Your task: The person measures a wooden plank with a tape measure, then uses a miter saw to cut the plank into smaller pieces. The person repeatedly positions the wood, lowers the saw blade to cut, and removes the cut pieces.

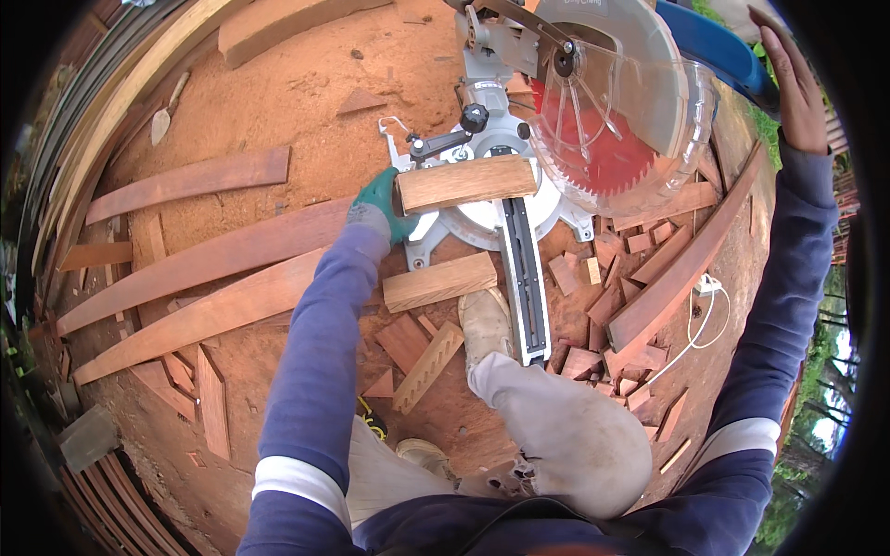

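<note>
A short light-brown wooden block (468, 183) lies across the base of a miter saw (482, 97). My left hand (382, 206), in a green glove, is closed around the block's left end. The saw's toothed red blade (593, 139), behind a clear guard, is raised to the right of the block. My right hand (799, 97) is bare and lifted at the far right, beside the saw's blue arm-like part (718, 51). Its fingers are stretched out, and whether the palm touches the blue part cannot be made out. My shoe (486, 324) stands beside the saw's slide rail (525, 278).
A second wooden block (439, 282) lies by my shoe, near a notched wooden piece (428, 368). Long curved boards (204, 259) rest on the ground at left; a trowel (169, 109) lies beyond them. Reddish offcuts (582, 361) and a white cable (691, 343) are at right.
</note>
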The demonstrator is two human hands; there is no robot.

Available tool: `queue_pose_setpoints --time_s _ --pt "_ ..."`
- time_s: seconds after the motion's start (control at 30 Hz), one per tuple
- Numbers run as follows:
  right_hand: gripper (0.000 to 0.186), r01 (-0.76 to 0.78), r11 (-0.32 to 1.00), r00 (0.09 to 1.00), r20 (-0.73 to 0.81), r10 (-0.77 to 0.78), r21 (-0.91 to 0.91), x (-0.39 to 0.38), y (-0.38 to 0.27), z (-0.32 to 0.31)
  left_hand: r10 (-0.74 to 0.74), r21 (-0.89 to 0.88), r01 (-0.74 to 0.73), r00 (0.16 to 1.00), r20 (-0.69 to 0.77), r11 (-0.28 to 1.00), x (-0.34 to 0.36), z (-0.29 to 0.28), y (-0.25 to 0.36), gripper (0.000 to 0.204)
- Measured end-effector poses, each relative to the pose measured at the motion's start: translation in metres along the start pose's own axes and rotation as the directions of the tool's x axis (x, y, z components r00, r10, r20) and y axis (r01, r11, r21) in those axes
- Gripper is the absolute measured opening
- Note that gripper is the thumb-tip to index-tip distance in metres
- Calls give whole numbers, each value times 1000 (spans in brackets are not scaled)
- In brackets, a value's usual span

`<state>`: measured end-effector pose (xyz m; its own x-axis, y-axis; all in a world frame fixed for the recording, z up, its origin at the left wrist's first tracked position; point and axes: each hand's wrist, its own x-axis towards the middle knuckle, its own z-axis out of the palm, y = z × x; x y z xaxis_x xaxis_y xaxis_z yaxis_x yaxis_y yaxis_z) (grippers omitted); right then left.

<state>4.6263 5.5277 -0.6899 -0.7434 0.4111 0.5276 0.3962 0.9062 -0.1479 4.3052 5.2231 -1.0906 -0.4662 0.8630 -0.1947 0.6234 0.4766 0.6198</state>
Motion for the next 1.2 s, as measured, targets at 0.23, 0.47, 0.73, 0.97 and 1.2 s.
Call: queue_pose_setpoints --time_s 0.23,0.47,0.73,0.97,1.2 --pt "40 -151 985 987 61 146 84 -52 -8 29 -37 -156 41 999 30 987 3 5 -13 90" --pt "39 -56 998 998 26 56 -7 -121 -52 61 -81 -216 80 997 1 973 -3 2 -6 87" --pt "48 -46 993 997 -68 39 -107 -156 -55 83 -13 -142 3 998 -68 990 -4 4 -5 84" --pt "51 -37 993 998 -55 31 -110 -164 -59 91 -35 -37 32 995 -90 999 -4 5 3 90" --pt "54 -33 996 980 -200 15 -87 -164 -57 100 -39 -21 36 988 -149 999 -7 18 -6 88"
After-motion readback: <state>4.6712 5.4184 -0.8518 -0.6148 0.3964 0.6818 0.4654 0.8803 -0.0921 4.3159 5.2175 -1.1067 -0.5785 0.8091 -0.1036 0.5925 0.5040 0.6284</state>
